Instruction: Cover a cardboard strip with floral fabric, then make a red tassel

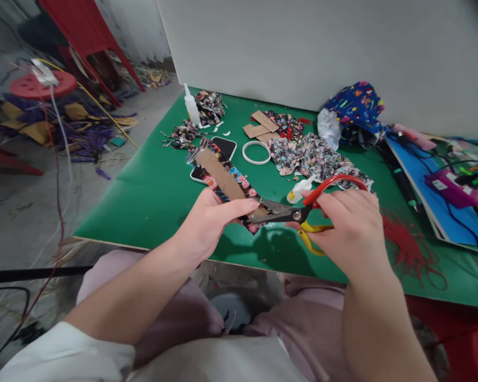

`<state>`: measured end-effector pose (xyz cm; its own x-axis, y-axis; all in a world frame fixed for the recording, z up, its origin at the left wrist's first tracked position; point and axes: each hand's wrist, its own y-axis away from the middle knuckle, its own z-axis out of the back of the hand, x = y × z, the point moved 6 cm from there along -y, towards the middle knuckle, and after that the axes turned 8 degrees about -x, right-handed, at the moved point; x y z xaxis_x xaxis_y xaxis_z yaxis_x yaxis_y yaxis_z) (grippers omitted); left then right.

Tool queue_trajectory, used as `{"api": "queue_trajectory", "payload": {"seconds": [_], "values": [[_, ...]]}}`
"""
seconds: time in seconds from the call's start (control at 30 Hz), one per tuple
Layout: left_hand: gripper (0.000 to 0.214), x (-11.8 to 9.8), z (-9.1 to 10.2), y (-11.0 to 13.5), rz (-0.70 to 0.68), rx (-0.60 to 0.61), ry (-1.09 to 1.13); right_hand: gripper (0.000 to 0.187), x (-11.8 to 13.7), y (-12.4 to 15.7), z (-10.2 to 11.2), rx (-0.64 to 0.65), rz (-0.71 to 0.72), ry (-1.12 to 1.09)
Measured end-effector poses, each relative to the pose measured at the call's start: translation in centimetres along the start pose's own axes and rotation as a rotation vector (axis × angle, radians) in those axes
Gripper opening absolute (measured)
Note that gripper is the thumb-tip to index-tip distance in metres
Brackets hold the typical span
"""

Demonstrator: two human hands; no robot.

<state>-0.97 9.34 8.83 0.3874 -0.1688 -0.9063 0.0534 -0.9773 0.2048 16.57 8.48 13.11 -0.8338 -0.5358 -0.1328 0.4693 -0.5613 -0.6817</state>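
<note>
My left hand (211, 217) grips a strip of floral fabric (245, 183) with a brown cardboard strip (221, 172) lying along it. The thumb presses on the cardboard near its lower right end. My right hand (348, 228) is wrapped round the red and yellow handles of a pair of scissors (297, 215). Their dark blades reach the lower right end of the fabric and cardboard; they look slightly apart. Partly behind the fabric, a phone (225, 147) lies on the green table (143, 196). A small glue bottle (300, 190) is just beyond the scissors.
Floral fabric pieces (314, 156), cardboard strips (263, 124), a roll of tape (256, 153) and another glue bottle (191, 105) occupy the table's back. Red threads (410, 244) lie at right, beside a blue folder (418, 180) with cables. A red stool (43, 85) stands at left.
</note>
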Motion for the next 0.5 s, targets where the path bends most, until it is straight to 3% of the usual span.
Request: {"api": "queue_trajectory", "payload": {"seconds": [0.2, 0.5], "values": [[0.013, 0.41, -0.12, -0.11, 0.046, 0.048, 0.051, 0.024, 0.06, 0.03, -0.05, 0.016, -0.002, -0.022], [0.015, 0.87, 0.06, -0.3, 0.142, 0.017, 0.054, 0.021, -0.09, 0.2, -0.26, 0.068, -0.037, -0.037]]}}
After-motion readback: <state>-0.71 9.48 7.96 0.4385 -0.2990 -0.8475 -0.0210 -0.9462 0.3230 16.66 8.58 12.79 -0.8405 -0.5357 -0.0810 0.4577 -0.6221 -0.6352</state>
